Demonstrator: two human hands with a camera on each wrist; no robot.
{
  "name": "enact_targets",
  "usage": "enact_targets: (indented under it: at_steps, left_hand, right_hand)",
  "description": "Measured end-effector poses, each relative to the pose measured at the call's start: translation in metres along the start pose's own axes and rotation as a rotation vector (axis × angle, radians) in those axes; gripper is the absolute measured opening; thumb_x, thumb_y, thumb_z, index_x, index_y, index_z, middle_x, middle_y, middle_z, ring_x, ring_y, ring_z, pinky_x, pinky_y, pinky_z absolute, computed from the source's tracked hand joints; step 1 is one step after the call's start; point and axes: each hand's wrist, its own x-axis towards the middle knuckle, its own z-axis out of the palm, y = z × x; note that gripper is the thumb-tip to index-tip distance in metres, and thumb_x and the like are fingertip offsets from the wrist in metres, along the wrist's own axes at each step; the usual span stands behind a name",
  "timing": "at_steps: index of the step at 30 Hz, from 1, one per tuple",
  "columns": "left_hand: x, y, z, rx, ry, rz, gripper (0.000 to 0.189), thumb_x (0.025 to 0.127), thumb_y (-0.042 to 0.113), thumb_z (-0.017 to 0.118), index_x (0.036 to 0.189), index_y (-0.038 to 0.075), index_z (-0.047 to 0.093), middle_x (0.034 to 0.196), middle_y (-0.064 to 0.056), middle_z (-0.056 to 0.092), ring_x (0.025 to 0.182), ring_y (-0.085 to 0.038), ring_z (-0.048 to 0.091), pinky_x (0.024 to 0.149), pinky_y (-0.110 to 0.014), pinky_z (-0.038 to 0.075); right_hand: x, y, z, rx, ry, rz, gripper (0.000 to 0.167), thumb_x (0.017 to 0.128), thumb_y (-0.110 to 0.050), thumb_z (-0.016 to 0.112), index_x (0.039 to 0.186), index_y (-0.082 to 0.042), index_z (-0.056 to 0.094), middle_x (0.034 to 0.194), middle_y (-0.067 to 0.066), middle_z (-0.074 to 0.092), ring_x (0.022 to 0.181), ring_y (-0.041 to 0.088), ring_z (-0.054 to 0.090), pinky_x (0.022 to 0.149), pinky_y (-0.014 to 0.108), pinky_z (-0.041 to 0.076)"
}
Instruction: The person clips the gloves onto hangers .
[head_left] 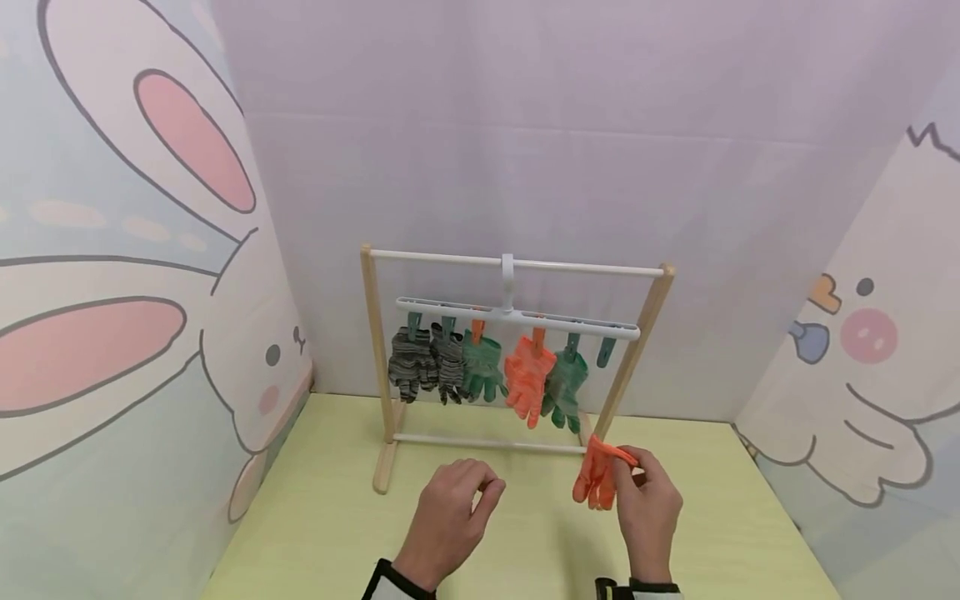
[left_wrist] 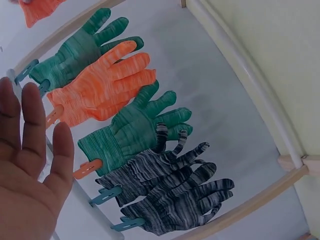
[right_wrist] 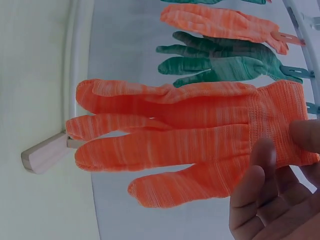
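Note:
My right hand (head_left: pixel 651 508) pinches an orange knit glove (head_left: pixel 595 477) by its cuff, in front of the rack's right post. In the right wrist view the glove's fingers point left, away from my thumb. My left hand (head_left: pixel 453 517) is held before the rack, holding nothing, its fingers relaxed. From the white hanger (head_left: pixel 465 314) hang, left to right, two black-and-grey gloves (head_left: pixel 412 364), a green glove (head_left: pixel 483 367), another orange glove (head_left: pixel 529 379) and a second green glove (head_left: pixel 566 387), held by clips. The rightmost teal clip (head_left: pixel 606 352) carries no glove.
A wooden rack with white rods (head_left: pixel 442 257) bears the hanger on its top rod. Its feet (head_left: pixel 385 468) stand on a yellow-green tabletop (head_left: pixel 300 517). A pale curtain (head_left: pixel 525 125) is behind, with cartoon-printed panels (head_left: pixel 862 400) at both sides.

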Motion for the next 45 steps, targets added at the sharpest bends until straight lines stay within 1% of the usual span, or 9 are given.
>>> enact_targets:
  at_steps: [4,8,11,15,23,30,35,41,45]
  left_hand:
    - [0.008,-0.004,-0.004,0.009,-0.082,0.069,0.026,0.104,0.030,0.058,0.078,0.027,0.055,0.065,0.018,0.045,0.059,0.005,0.038,0.065,-0.018,0.040]
    - [0.015,-0.010,-0.010,0.010,-0.182,0.084,0.033,0.106,0.030,0.055,0.074,0.025,0.051,0.058,0.016,0.031,0.052,0.005,0.027,0.055,-0.013,0.029]
    - [0.019,-0.014,-0.012,0.008,-0.219,0.100,0.038,0.106,0.028,0.055,0.069,0.024,0.044,0.057,0.015,0.025,0.048,0.004,0.021,0.050,-0.012,0.017]
    - [0.026,-0.017,-0.012,0.016,-0.227,0.147,0.042,0.105,0.024,0.056,0.066,0.025,0.040,0.058,0.014,0.023,0.048,0.003,0.016,0.050,-0.011,0.012]
    - [0.047,-0.016,-0.016,0.155,-0.264,0.254,0.025,0.106,0.027,0.054,0.082,0.021,0.053,0.067,0.013,0.039,0.053,0.001,0.028,0.050,-0.013,0.020]
    - [0.055,-0.012,-0.025,0.212,-0.359,0.277,0.019,0.108,0.028,0.050,0.091,0.017,0.052,0.058,0.014,0.025,0.046,0.001,0.020,0.046,-0.016,0.014]
    - [0.067,-0.008,-0.027,0.239,-0.419,0.317,0.022,0.109,0.030,0.046,0.092,0.018,0.052,0.059,0.011,0.030,0.045,-0.002,0.020,0.045,-0.018,0.014]
    - [0.080,0.005,-0.018,0.408,-0.377,0.534,0.020,0.106,0.033,0.052,0.092,0.021,0.060,0.066,0.012,0.053,0.045,-0.001,0.036,0.043,-0.017,0.019]
    - [0.085,0.014,-0.005,0.470,-0.422,0.687,0.023,0.107,0.036,0.050,0.092,0.023,0.061,0.072,0.013,0.061,0.052,-0.001,0.048,0.044,-0.017,0.020]
  right_hand:
    - [0.003,0.001,-0.001,-0.080,-0.143,-0.006,0.015,0.096,-0.019,0.066,0.104,-0.010,0.075,0.095,0.012,0.073,0.058,0.011,0.054,0.047,0.027,0.041]
    - [0.000,0.005,-0.002,-0.175,-0.323,0.008,0.021,0.098,-0.025,0.064,0.109,-0.011,0.074,0.101,0.012,0.073,0.062,0.014,0.059,0.050,0.030,0.043]
    - [-0.004,0.007,-0.001,-0.210,-0.361,0.003,0.022,0.098,-0.026,0.064,0.110,-0.011,0.074,0.102,0.012,0.074,0.065,0.013,0.060,0.051,0.031,0.043]
    - [-0.008,0.006,0.001,-0.212,-0.317,-0.024,0.020,0.098,-0.025,0.064,0.107,-0.011,0.075,0.096,0.010,0.075,0.060,0.012,0.058,0.048,0.031,0.041]
    - [-0.012,-0.002,0.005,-0.186,-0.129,-0.104,0.011,0.094,-0.017,0.070,0.099,-0.009,0.075,0.088,0.010,0.074,0.052,0.011,0.050,0.043,0.028,0.037]
    - [-0.018,0.000,0.005,-0.164,-0.102,-0.100,0.010,0.094,-0.017,0.071,0.097,-0.009,0.076,0.086,0.010,0.074,0.051,0.010,0.050,0.042,0.027,0.037]
    - [-0.018,0.005,0.004,-0.157,-0.106,-0.061,0.009,0.094,-0.016,0.070,0.097,-0.010,0.076,0.086,0.009,0.075,0.052,0.009,0.051,0.043,0.027,0.038]
    - [-0.016,0.008,0.005,-0.146,-0.113,-0.045,0.012,0.095,-0.019,0.069,0.100,-0.010,0.075,0.090,0.010,0.076,0.053,0.008,0.054,0.044,0.027,0.040]
    - [-0.015,0.009,0.005,-0.146,-0.128,-0.030,0.013,0.096,-0.021,0.068,0.100,-0.012,0.075,0.088,0.011,0.075,0.051,0.010,0.052,0.044,0.027,0.039]
